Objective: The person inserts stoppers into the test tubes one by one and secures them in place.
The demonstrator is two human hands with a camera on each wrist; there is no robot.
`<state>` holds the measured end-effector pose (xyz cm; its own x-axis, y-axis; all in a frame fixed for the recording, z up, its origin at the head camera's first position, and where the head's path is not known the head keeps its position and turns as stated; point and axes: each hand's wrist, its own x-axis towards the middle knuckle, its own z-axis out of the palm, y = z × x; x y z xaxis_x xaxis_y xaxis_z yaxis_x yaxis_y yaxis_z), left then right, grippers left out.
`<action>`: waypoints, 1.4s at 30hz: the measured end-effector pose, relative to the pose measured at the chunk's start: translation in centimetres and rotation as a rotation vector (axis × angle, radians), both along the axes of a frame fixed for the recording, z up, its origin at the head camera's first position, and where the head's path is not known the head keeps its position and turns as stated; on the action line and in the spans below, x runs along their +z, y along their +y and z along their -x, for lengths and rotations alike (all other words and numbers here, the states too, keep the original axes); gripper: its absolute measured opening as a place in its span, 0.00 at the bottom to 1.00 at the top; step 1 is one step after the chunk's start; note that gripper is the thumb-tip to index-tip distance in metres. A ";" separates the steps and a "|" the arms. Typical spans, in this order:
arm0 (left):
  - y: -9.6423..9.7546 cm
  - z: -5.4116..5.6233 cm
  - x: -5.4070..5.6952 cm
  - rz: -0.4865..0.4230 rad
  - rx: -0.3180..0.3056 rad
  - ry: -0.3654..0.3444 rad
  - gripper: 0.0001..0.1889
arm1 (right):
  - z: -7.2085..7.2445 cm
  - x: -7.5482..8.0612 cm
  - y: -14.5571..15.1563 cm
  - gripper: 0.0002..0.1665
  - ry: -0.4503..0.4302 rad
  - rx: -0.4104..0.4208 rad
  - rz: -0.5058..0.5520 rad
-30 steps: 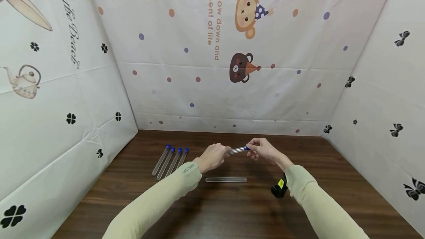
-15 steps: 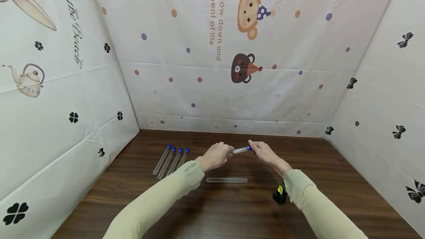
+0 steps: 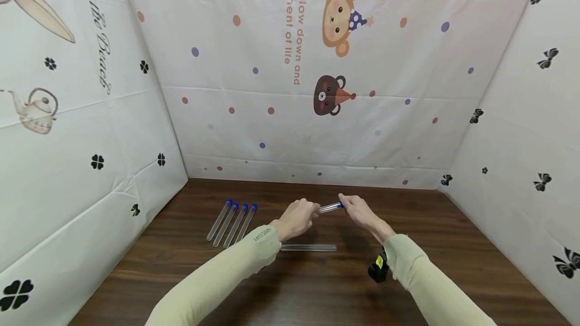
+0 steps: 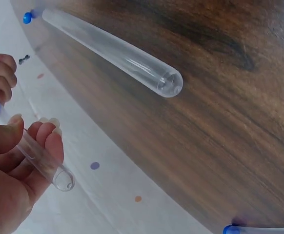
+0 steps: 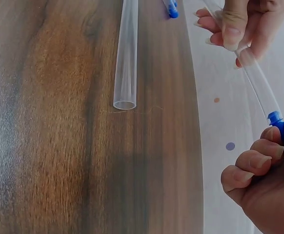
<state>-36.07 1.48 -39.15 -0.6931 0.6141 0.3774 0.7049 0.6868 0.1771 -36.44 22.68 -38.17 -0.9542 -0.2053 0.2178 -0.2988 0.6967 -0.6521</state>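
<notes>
My left hand (image 3: 296, 219) grips a clear test tube (image 4: 39, 158), thumb on one side and fingers on the other, its rounded end sticking out past the palm. At the tube's mouth a blue stopper (image 5: 275, 119) is pinched by my right hand (image 3: 360, 211), thumb and curled fingers over most of it. The stopper's narrow ribbed end sits at the rim. Both hands are raised above the table. Below them lies a second clear test tube (image 3: 312, 248), uncapped, its open mouth (image 5: 125, 105) facing right and its other end partly behind the left sleeve.
Several test tubes (image 3: 222, 222) with blue stoppers lie side by side at the left. A black and yellow tape measure (image 3: 378, 267) is beside the right sleeve. A small blue piece (image 4: 28, 18) shows beyond the open tube. White printed sheets (image 3: 244, 130) wall the dark wood table (image 3: 317, 296).
My right hand has shifted its fingers, the thumb now coming over the stopper's end. The left hand keeps its hold on the tube. The head view has moved slightly.
</notes>
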 end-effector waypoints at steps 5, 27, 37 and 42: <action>0.2 -0.1 -0.1 0.014 0.019 0.027 0.14 | -0.1 0.2 -0.1 0.28 -0.022 -0.010 0.010; 0.4 0.3 0.3 0.073 0.050 0.082 0.10 | 0.5 0.7 -0.2 0.30 -0.132 -0.038 0.024; -0.6 0.6 0.5 0.144 0.098 0.014 0.05 | 0.8 0.9 0.4 0.38 -0.034 -0.048 -0.052; -2.4 1.1 0.7 0.166 0.171 -0.052 0.04 | 0.9 1.3 1.5 0.37 -0.028 -0.061 -0.106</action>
<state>-37.20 -0.96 -38.42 -0.8081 0.5371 0.2421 0.5690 0.8180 0.0843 -37.33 24.18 -36.88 -0.9709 -0.1671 0.1715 -0.2367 0.7785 -0.5813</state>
